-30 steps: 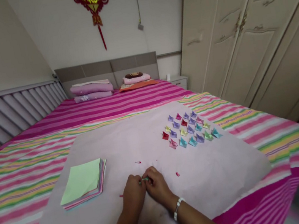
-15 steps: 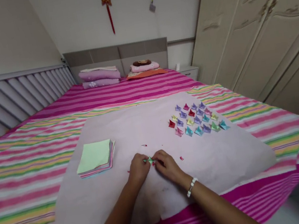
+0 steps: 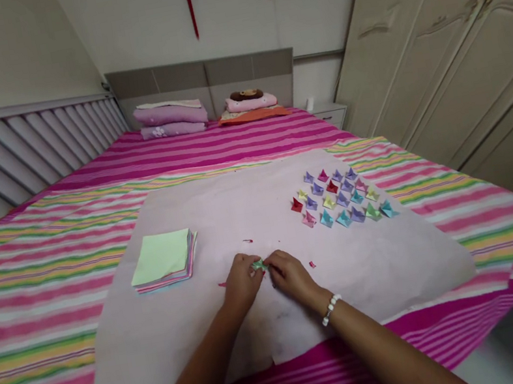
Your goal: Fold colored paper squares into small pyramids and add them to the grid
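Note:
Between my two hands is a small folded piece of green paper (image 3: pixel 259 264), pinched at both ends over the large pale sheet (image 3: pixel 219 205). My left hand (image 3: pixel 243 281) is closed on its left end, thumb and fingers together. The right end sits in the fingertips of my right hand (image 3: pixel 291 273), whose wrist wears a white bead bracelet (image 3: pixel 331 309). The fingers partly cover the paper, so its exact shape is hidden. Small red paper scraps (image 3: pixel 312 264) lie around the hands.
To the left lies a stack of square coloured paper (image 3: pixel 163 258), light green on top. Several folded paper pieces (image 3: pixel 328 202) in many colours stand in rows at the right. A striped bedspread (image 3: pixel 39 310) surrounds the sheet. Folded bedding (image 3: pixel 171 117) rests by the headboard (image 3: pixel 250 74).
The camera view has shifted slightly. Both hands still pinch the green paper, and more of it shows between the fingers now.

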{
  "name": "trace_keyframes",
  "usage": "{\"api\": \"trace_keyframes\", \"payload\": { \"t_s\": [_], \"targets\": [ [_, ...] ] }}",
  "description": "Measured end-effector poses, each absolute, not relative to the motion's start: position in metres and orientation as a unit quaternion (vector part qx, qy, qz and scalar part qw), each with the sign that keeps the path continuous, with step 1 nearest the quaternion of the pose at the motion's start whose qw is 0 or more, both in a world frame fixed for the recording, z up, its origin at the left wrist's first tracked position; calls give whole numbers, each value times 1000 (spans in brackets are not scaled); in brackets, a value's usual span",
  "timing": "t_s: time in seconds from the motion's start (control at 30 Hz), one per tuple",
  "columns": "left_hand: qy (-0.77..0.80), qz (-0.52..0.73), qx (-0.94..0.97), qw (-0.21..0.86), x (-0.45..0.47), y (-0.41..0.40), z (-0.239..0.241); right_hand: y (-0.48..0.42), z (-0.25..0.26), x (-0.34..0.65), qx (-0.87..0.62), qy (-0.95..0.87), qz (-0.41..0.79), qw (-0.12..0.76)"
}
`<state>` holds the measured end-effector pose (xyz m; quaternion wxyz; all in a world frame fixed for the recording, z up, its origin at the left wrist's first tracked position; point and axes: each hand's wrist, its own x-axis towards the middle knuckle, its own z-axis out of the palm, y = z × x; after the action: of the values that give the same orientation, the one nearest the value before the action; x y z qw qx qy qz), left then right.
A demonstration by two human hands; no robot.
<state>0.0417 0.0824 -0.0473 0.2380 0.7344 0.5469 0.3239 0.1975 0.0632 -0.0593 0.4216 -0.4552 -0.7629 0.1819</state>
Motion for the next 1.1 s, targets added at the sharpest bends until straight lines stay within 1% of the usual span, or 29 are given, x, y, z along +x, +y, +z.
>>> {"api": "trace_keyframes", "payload": {
  "t_s": [0.27,0.5,0.7,0.83,1.0,1.03,1.1],
  "targets": [
    [541,414,690,244,28,81,-54,60,-62,201,-459,-763,174,422],
    [561,416,671,249,30,81,-55,55,-61,201,-459,-760,178,424],
    [563,406,684,224,38,83,-56,54,-57,201,-459,-766,176,414],
    [542,404,712,189,27,86,-51,54,-56,202,-461,-765,171,415],
    [540,408,727,114,4,104,-53,63,-46,211,-480,-750,149,429],
    [540,402,733,99,1,108,-57,67,-42,215,-484,-747,143,432],
    [540,346,767,28,-3,115,-69,77,-32,225,-494,-741,132,437]
  ]
}}
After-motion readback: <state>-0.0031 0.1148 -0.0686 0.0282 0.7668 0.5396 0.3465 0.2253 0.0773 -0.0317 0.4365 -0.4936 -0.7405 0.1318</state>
